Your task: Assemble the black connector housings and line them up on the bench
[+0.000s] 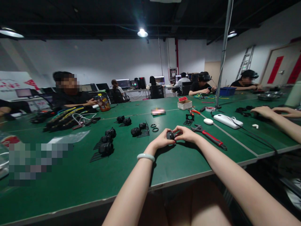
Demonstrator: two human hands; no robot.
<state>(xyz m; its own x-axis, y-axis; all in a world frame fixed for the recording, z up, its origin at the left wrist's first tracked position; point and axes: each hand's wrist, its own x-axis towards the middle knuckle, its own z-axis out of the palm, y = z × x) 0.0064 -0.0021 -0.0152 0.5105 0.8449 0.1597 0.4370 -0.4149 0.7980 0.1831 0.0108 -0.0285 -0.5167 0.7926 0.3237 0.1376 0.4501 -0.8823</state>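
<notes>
Just above the green table (131, 169), a small black round part (170, 135) sits between my two hands. My left hand (161, 138), with a pale bangle on the wrist, grips it from the left. From the other side, the fingers of my right hand (185, 134) are closed on the same part; its exact kind I cannot make out. Two black rings (155, 129) lie beyond my left hand. An adjustable wrench (208, 135) with red and black handles rests right of my right hand, and a black square bracket (188, 118) stands behind it.
Several black lens-like assemblies on ribbed plates (105, 149) are spread to the left. To the right lie a white power strip (228, 121), a white oval object (208, 121) and a metal pole (222, 62). A wooden box (184, 104) sits farther back. Co-workers sit around the table.
</notes>
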